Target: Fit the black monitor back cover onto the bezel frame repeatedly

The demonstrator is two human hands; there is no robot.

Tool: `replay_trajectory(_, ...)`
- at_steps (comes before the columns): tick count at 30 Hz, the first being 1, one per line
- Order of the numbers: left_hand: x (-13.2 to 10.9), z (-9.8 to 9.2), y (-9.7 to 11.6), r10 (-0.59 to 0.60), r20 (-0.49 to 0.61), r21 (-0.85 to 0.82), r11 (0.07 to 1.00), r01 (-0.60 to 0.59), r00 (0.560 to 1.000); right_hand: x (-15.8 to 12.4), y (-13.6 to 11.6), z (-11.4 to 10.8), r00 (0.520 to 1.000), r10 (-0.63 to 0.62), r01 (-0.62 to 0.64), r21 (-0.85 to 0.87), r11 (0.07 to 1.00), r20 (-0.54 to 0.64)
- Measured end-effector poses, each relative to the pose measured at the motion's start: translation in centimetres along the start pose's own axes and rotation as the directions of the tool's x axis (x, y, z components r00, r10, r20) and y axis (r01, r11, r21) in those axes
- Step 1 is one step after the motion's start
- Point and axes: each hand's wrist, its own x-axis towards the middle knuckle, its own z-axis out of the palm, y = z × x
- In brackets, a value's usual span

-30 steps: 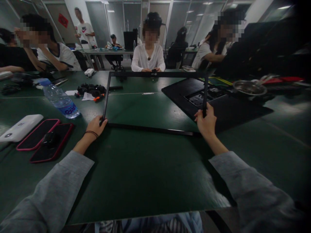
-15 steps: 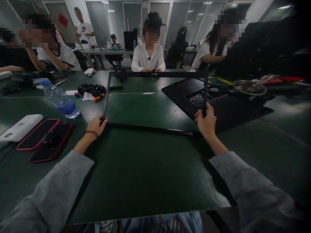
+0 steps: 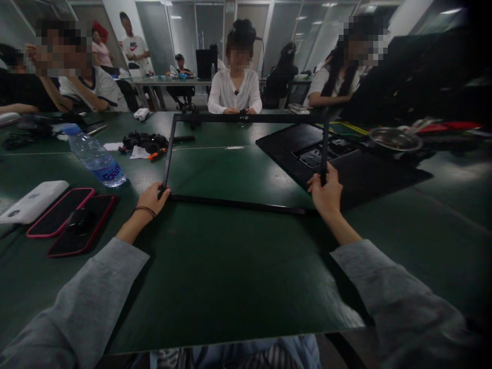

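A thin black monitor bezel [image 3: 238, 205] with an LG logo on its far bar is held up over the green table [image 3: 230, 277], its middle an open rectangle. My left hand [image 3: 151, 200] grips the near left corner, thumb on the frame. On the other side, my right hand [image 3: 326, 193] is closed around the right bar near its lower end. Behind that bar lies a black monitor back cover [image 3: 284, 143] with an opening that shows dark inner parts. Whether the bezel's far bar touches the table I cannot tell.
To the left are a water bottle [image 3: 96, 159], a white power bank [image 3: 34, 202] and two red-edged phones [image 3: 61, 212]. Black cables [image 3: 144, 141] lie farther back. A metal bowl [image 3: 395, 139] stands at the right, near a large dark panel [image 3: 415, 82]. A person [image 3: 234, 89] sits opposite.
Both hands and the bezel stay in place. In the background, a person at the far left has come into clearer view, and other people have shifted slightly.
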Motion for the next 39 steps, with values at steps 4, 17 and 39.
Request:
replay_trajectory(4,-0.2,-0.2,0.3,0.005,-0.011,-0.113,0.994,-0.006,1.0,-0.2,-0.1,-0.1,0.993,-0.096,0.097,0.002,0.995,-0.068)
replay_trajectory(17,-1.0,-0.9,1.6,0.035,-0.158,-0.302,0.95,-0.082,0.987,-0.9,-1.7,-0.6,0.948,-0.217,0.231,0.033,0.972,-0.232)
replay_trajectory(39,-0.2,-0.5,0.2,-0.025,-0.045,0.119,0.992,0.03,0.999,1.3,3.9,1.0,0.981,-0.118,0.162,-0.308,0.937,0.155)
